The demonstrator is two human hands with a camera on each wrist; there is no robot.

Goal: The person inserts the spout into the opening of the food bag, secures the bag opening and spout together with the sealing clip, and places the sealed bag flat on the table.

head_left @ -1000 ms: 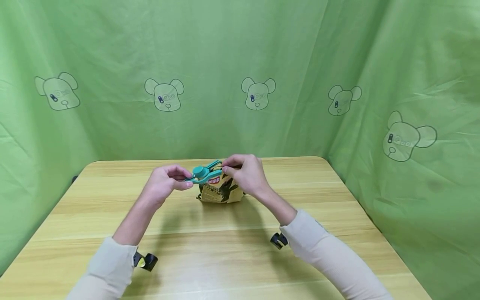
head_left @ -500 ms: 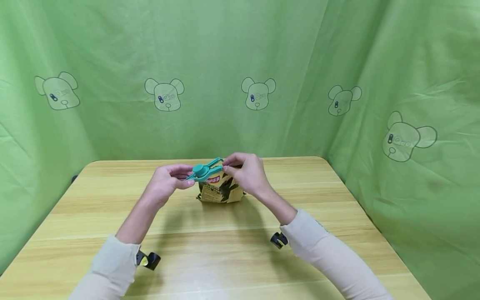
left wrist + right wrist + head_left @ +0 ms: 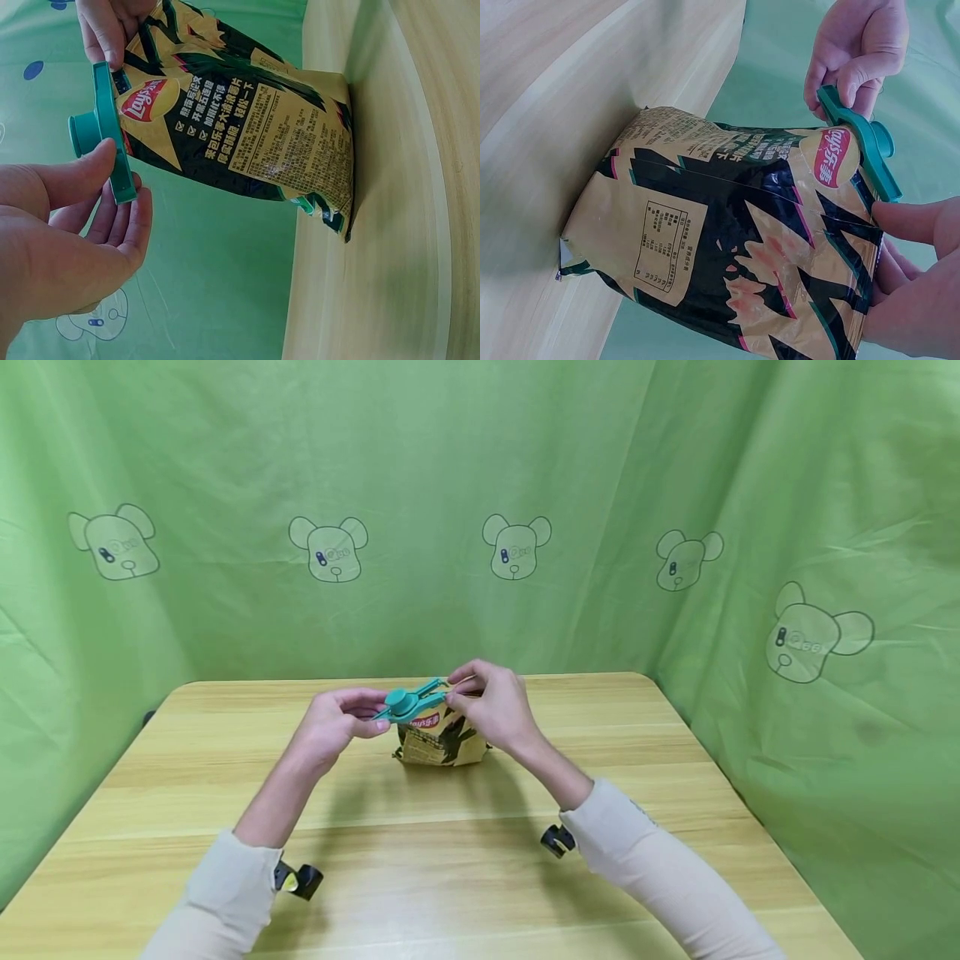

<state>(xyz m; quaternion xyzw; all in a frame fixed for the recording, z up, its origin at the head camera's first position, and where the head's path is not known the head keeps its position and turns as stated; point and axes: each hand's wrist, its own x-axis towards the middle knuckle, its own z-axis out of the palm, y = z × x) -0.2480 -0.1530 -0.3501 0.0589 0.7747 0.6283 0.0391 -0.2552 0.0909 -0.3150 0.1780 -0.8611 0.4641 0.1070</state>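
Note:
A gold and black Lay's chip bag (image 3: 442, 743) stands upright on the wooden table. Across its top edge lies a teal bag clip (image 3: 401, 703) with a round knob, its arms spread apart in the head view. My left hand (image 3: 341, 722) pinches the clip's left end between thumb and fingers. My right hand (image 3: 491, 706) pinches the right part of the bag's top edge, thumb in front, close to the clip's right tips. In the right wrist view, the right thumb (image 3: 911, 221) presses on the bag (image 3: 727, 232) just below the clip (image 3: 866, 146).
The light wooden table (image 3: 450, 868) stretches out around the bag. Behind and beside it hangs a green curtain (image 3: 420, 460) printed with bear heads. Black camera mounts (image 3: 303, 882) are worn at both sleeves.
The left hand and clip have risen slightly, and the clip has shifted a little further right over the bag's top. The right fingers have lifted slightly; the bag's base stays in place.

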